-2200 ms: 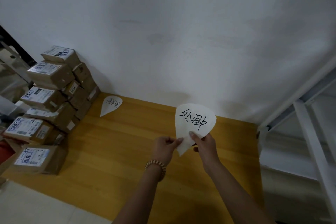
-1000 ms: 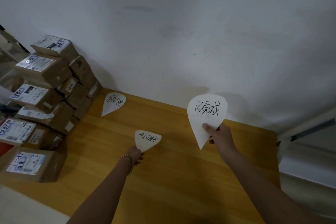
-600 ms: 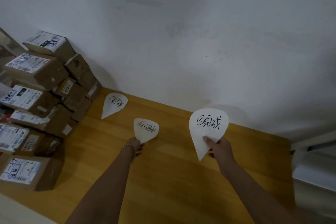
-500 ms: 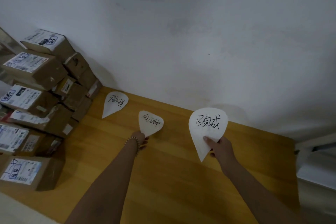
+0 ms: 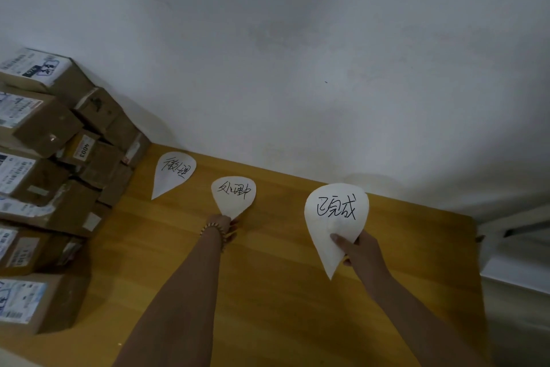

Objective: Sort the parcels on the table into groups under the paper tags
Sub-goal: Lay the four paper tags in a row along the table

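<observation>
Three teardrop-shaped white paper tags with handwritten black characters are in view. One tag (image 5: pixel 174 174) lies flat on the wooden table (image 5: pixel 268 292) near the back wall. My left hand (image 5: pixel 223 225) pinches the pointed end of the middle tag (image 5: pixel 233 195), held close to or on the table. My right hand (image 5: pixel 358 250) holds the largest tag (image 5: pixel 334 217) raised above the table at the right. Brown cardboard parcels (image 5: pixel 44 164) with white shipping labels are stacked at the table's left end.
A white wall (image 5: pixel 297 69) runs along the table's far edge. The table's right edge (image 5: pixel 479 277) borders a white metal frame (image 5: pixel 518 229). Bare wood lies between the parcel stack and my arms.
My hands separated the two tags they held together. My left hand carried the middle tag leftward and toward the wall. My right hand keeps the large tag raised.
</observation>
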